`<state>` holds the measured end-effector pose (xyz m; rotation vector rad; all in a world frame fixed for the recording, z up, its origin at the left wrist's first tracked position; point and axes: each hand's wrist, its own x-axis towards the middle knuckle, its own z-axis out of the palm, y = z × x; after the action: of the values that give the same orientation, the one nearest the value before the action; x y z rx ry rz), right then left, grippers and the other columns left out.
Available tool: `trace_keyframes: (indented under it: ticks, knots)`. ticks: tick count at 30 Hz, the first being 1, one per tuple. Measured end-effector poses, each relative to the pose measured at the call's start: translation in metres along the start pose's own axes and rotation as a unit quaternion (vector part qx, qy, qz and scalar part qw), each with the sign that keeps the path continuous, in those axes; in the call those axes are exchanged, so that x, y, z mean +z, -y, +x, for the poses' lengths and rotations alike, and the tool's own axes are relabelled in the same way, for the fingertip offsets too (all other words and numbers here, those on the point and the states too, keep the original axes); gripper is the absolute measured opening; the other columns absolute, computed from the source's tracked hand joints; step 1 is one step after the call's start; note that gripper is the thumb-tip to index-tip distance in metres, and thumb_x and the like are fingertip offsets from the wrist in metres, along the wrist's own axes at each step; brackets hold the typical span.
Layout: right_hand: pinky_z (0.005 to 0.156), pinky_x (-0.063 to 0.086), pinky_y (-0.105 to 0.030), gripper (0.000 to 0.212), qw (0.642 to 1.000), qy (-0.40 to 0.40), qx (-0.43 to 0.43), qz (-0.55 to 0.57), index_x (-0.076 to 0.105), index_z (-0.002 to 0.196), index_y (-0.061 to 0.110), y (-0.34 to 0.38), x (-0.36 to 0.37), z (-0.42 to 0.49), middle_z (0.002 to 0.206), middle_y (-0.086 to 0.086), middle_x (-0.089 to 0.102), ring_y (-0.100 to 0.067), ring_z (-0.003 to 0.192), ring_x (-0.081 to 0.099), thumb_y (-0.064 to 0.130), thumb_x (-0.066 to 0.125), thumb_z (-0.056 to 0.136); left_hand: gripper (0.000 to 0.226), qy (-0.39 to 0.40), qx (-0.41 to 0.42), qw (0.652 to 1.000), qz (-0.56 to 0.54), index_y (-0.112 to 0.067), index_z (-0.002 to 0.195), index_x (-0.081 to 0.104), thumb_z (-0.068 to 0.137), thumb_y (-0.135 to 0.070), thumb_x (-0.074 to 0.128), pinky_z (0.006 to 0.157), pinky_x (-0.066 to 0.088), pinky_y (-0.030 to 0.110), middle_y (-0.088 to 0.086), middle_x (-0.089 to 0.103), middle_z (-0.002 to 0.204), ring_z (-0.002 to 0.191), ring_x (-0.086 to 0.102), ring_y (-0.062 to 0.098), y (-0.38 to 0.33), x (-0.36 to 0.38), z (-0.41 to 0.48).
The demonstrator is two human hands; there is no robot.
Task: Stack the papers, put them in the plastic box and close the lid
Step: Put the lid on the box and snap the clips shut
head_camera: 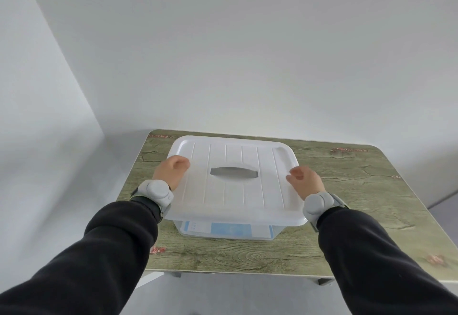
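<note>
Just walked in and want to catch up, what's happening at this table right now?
A person is putting the lid on a clear plastic box on the table. The left hand and right hand are at the lid's two side edges. Papers already lie inside the box. Whether the lid has snapped shut isn't clear.

White ribbed lid (238, 181) is carrying a grey handle (234, 173); blue-and-white papers (230, 228) are showing; green wood-grain worktop (347, 190) is showing pink flowers.
</note>
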<state>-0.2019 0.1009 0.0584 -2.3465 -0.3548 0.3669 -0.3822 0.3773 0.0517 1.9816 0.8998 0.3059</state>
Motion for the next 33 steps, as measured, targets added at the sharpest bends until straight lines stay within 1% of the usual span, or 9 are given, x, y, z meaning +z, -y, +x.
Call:
trace_keyframes:
  ticks: [4, 7, 11, 13, 16, 20, 24, 29, 33]
  knots:
    - [0.094, 0.045, -0.040, 0.049, 0.986, -0.073, 0.126, 0.078, 0.049, 0.125, 0.009, -0.023, 0.002, 0.006, 0.130, -0.012, 0.055, -0.032, 0.115, 0.054, 0.027, 0.062, 0.082, 0.041, -0.055, -0.067, 0.996, 0.023, -0.008, 0.124, 0.052, 0.087, -0.026, 0.054, 0.101, 0.039, 0.038, 0.012, 0.056, 0.132, 0.122, 0.051, 0.030, 0.016, -0.002, 0.015]
    - [0.085, 0.046, -0.038, 0.063, 0.967, -0.059, 0.210, 0.130, 0.043, 0.131, 0.005, -0.036, 0.006, 0.002, 0.124, -0.014, 0.057, -0.034, 0.107, 0.057, 0.035, 0.062, 0.080, 0.047, -0.085, -0.107, 0.987, 0.084, -0.005, 0.114, 0.057, 0.080, -0.037, 0.057, 0.096, 0.043, 0.044, 0.016, 0.062, 0.119, 0.110, 0.055, 0.036, 0.034, 0.003, 0.020]
    - [0.069, 0.044, -0.035, 0.050, 0.943, -0.028, 0.238, 0.229, 0.064, 0.092, -0.005, -0.048, 0.016, 0.000, 0.080, -0.014, 0.060, -0.029, 0.072, 0.056, 0.043, 0.058, 0.079, 0.059, -0.076, -0.185, 0.979, 0.034, -0.003, 0.126, 0.045, 0.081, -0.040, 0.056, 0.094, 0.046, 0.048, 0.019, 0.056, 0.124, 0.109, 0.055, 0.039, 0.043, 0.012, 0.021]
    - [0.063, 0.038, -0.032, 0.042, 0.946, -0.051, 0.226, 0.226, 0.053, 0.070, 0.003, -0.048, 0.023, 0.000, 0.068, -0.010, 0.051, -0.025, 0.061, 0.048, 0.044, 0.055, 0.080, 0.057, -0.085, -0.186, 0.978, 0.037, -0.003, 0.127, 0.044, 0.082, -0.038, 0.055, 0.095, 0.046, 0.049, 0.021, 0.054, 0.125, 0.110, 0.055, 0.040, 0.043, 0.014, 0.024]
    - [0.054, 0.030, -0.027, 0.035, 0.958, -0.107, 0.180, 0.196, 0.038, 0.060, 0.012, -0.046, 0.027, 0.001, 0.063, -0.005, 0.040, -0.020, 0.052, 0.035, 0.035, 0.053, 0.082, 0.058, -0.119, -0.173, 0.975, 0.066, -0.005, 0.129, 0.044, 0.082, -0.037, 0.055, 0.099, 0.040, 0.049, 0.023, 0.049, 0.128, 0.117, 0.048, 0.040, 0.048, 0.016, 0.025]
    - [0.064, 0.034, -0.031, 0.024, 0.972, -0.088, 0.193, 0.098, 0.052, 0.073, 0.012, -0.041, 0.024, 0.014, 0.094, -0.013, 0.051, -0.025, 0.063, 0.043, 0.034, 0.052, 0.081, 0.056, -0.145, -0.144, 0.971, 0.123, -0.007, 0.129, 0.043, 0.082, -0.035, 0.055, 0.102, 0.034, 0.048, 0.024, 0.046, 0.129, 0.123, 0.040, 0.038, 0.049, 0.020, 0.024]
    - [0.068, 0.036, -0.032, 0.043, 0.967, -0.094, 0.202, 0.122, 0.050, 0.114, 0.004, -0.039, 0.028, 0.015, 0.106, -0.013, 0.056, -0.028, 0.081, 0.051, 0.033, 0.056, 0.083, 0.058, -0.145, -0.149, 0.970, 0.123, -0.001, 0.127, 0.044, 0.082, -0.034, 0.057, 0.105, 0.033, 0.050, 0.027, 0.048, 0.131, 0.124, 0.041, 0.040, 0.052, 0.017, 0.026]
    - [0.054, 0.034, -0.027, 0.038, 0.972, -0.112, 0.170, 0.117, 0.054, 0.110, 0.005, -0.041, 0.028, 0.009, 0.091, -0.008, 0.059, -0.025, 0.073, 0.053, 0.031, 0.055, 0.083, 0.049, -0.154, -0.123, 0.978, 0.066, -0.009, 0.120, 0.052, 0.078, -0.034, 0.059, 0.098, 0.041, 0.051, 0.018, 0.059, 0.120, 0.112, 0.051, 0.039, 0.054, 0.016, 0.024]
    - [0.068, 0.041, -0.033, 0.032, 0.974, -0.129, 0.164, 0.086, 0.055, 0.105, 0.007, -0.040, 0.030, 0.011, 0.094, -0.009, 0.062, -0.028, 0.079, 0.056, 0.030, 0.056, 0.083, 0.046, -0.153, -0.101, 0.983, 0.023, -0.008, 0.121, 0.049, 0.081, -0.029, 0.060, 0.092, 0.044, 0.045, 0.015, 0.059, 0.119, 0.109, 0.054, 0.036, 0.052, 0.016, 0.019]
